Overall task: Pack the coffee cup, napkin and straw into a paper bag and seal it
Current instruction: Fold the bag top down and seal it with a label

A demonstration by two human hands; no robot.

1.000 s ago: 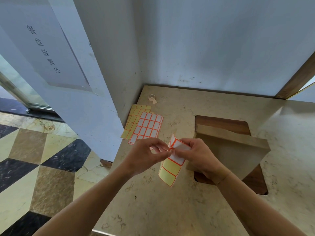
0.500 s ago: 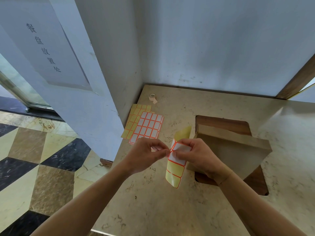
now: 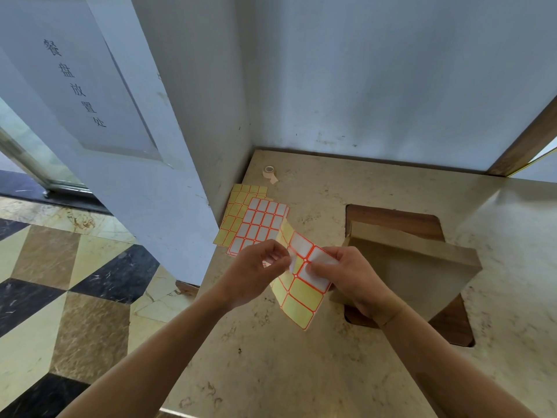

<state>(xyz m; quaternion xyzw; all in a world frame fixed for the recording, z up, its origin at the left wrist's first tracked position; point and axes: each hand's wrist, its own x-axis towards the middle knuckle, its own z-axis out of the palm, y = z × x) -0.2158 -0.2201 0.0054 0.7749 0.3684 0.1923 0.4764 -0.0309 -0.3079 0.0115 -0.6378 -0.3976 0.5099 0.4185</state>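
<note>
Hands meet mid-air: left hand pinches label, right hand grips sticker sheet.

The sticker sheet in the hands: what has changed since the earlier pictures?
The sticker sheet has opened out flatter in the right hand; the left hand now peels a white label away. The paper bag and the spare sheets have not moved.

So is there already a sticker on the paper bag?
No: the folded paper bag shows bare brown paper, and both hands are at the sticker sheet in front of it.
</note>
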